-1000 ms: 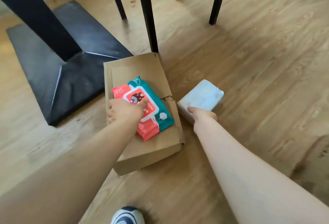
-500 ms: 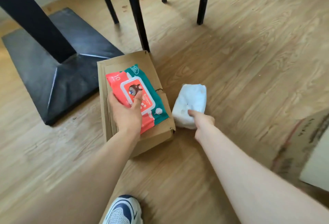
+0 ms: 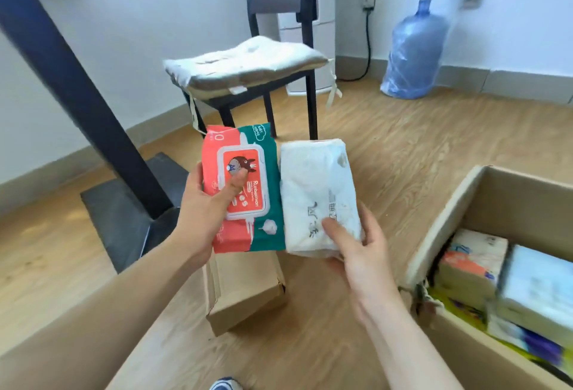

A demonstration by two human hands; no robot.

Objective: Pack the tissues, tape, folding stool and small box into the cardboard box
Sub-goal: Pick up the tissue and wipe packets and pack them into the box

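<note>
My left hand (image 3: 203, 222) grips a red and green pack of wet wipes (image 3: 245, 185), held up in the air with my thumb on its lid. Beside it, my right hand (image 3: 359, 253) holds a white tissue pack (image 3: 316, 194) from below. Both packs hang side by side above the small brown box (image 3: 248, 290), which lies closed on the wooden floor. The open cardboard box (image 3: 446, 222) stands at the lower right, with several tissue packs (image 3: 471, 259) inside it. No tape or folding stool is in view.
A black chair with a pale cushion (image 3: 245, 63) stands just behind the packs. A black table leg with a flat base (image 3: 124, 206) is on the left. A blue water bottle (image 3: 415, 48) leans by the far wall. My shoe (image 3: 224, 385) shows at the bottom.
Both hands have lifted their packs off the small box and the floor up into the air. The view has swung up and right, bringing the open cardboard box into sight.
</note>
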